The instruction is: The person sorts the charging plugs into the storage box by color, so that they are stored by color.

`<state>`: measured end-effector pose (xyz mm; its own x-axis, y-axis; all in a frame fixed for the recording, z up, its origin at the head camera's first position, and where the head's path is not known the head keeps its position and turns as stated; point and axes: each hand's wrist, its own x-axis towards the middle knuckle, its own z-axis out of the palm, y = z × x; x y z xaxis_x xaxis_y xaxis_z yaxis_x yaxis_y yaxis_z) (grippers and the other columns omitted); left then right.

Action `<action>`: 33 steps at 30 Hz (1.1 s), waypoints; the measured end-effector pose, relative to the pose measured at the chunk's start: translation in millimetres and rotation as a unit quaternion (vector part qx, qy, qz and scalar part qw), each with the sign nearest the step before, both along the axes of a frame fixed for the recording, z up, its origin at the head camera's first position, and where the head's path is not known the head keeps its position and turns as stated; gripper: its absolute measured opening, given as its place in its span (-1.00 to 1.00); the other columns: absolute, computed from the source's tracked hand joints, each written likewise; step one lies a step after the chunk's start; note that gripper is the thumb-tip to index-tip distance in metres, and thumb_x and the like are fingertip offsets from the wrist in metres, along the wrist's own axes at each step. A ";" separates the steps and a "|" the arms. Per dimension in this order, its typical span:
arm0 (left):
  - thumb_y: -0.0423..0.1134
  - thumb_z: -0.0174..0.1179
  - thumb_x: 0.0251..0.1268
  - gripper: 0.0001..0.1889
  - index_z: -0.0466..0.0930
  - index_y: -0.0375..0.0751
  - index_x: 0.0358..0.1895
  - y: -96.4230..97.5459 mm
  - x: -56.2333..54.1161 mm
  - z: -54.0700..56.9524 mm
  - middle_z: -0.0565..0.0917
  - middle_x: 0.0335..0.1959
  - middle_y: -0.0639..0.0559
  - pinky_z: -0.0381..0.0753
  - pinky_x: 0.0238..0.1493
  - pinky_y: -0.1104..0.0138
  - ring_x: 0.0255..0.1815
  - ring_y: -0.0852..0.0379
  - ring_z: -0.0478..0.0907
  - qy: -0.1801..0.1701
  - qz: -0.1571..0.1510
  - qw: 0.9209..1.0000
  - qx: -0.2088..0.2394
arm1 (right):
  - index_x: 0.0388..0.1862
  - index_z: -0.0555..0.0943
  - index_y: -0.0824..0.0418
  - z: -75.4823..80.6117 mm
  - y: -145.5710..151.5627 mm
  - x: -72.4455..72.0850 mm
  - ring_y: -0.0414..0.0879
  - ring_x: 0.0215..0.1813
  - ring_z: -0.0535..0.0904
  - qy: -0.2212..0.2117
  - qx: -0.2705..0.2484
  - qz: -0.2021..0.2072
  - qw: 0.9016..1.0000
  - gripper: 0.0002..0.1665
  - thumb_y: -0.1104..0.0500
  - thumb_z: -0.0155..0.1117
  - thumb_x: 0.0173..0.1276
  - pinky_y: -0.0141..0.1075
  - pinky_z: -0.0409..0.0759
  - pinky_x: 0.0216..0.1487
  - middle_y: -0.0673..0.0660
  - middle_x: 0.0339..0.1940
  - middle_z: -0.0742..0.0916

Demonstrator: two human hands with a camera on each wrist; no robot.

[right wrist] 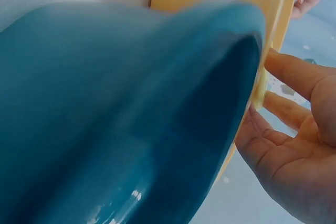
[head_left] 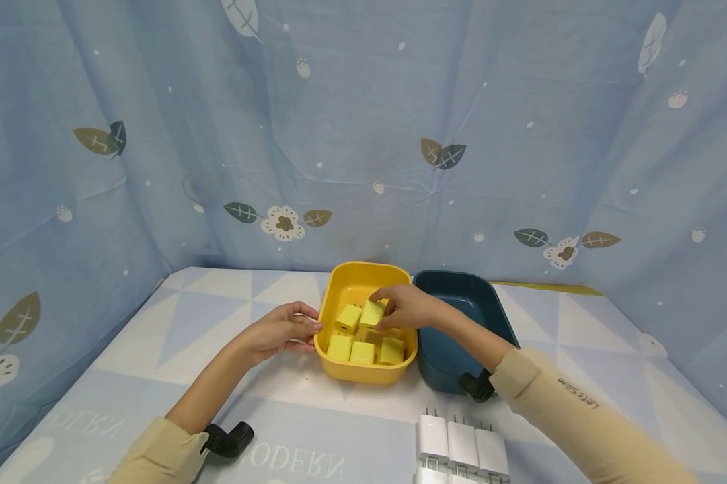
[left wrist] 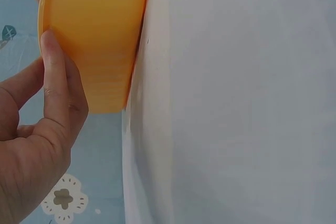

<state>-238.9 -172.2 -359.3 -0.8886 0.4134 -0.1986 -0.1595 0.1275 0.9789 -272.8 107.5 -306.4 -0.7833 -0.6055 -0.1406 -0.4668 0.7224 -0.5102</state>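
A yellow bin [head_left: 334,369] stands on the table, holding several yellow plug chargers [head_left: 362,353]. My left hand [head_left: 281,331] grips the bin's left side near the rim; in the left wrist view its fingers [left wrist: 55,87] lie against the outer wall. Reaching in over the right rim, my right hand [head_left: 408,307] pinches one yellow charger [head_left: 372,314] between thumb and fingers. The right wrist view shows only a sliver of that charger [right wrist: 260,95], the rest hidden by the bins and the hand.
A dark blue bin [head_left: 444,366] stands right beside the yellow one, under my right forearm. Several white plug chargers [head_left: 432,437] lie in rows at the table's front, prongs pointing away. A patterned blue curtain [head_left: 363,134] hangs behind the table [head_left: 206,323].
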 end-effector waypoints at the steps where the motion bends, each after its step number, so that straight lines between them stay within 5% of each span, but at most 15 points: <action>1: -0.33 0.21 0.42 -0.59 0.27 -0.47 0.15 0.2 0.2 0.2 0.60 -0.20 -0.19 0.74 -0.20 0.29 -0.33 0.07 0.64 0.000 0.000 1.000 0.000 | 0.36 0.47 0.26 -0.8 -1.1 -0.4 -0.13 -0.29 0.59 -0.002 0.003 -0.002 1.000 -0.31 0.17 0.45 0.28 -0.36 0.62 -0.31 0.08 -0.27 0.71; 17: -0.35 0.20 0.42 -0.60 0.28 -0.46 0.15 1.2 1.1 2.1 0.59 -0.22 -0.17 0.74 -0.21 0.30 -0.35 0.08 0.64 -0.004 0.003 1.000 0.002 | 0.27 0.52 0.24 -10.7 -15.5 3.4 -0.09 -0.32 0.56 -0.010 0.038 -0.046 0.998 -0.42 0.24 0.45 0.28 -0.35 0.63 -0.33 0.08 -0.30 0.67; 33: -0.35 0.17 0.44 -0.61 0.27 -0.47 0.15 1.1 1.6 2.2 0.59 -0.22 -0.17 0.73 -0.22 0.31 -0.35 0.08 0.63 -0.006 -0.003 1.000 0.009 | 0.23 0.52 0.30 -7.7 -17.7 6.9 -0.11 -0.33 0.57 -0.012 0.005 -0.055 0.998 -0.43 0.20 0.46 0.27 -0.35 0.63 -0.34 0.06 -0.32 0.67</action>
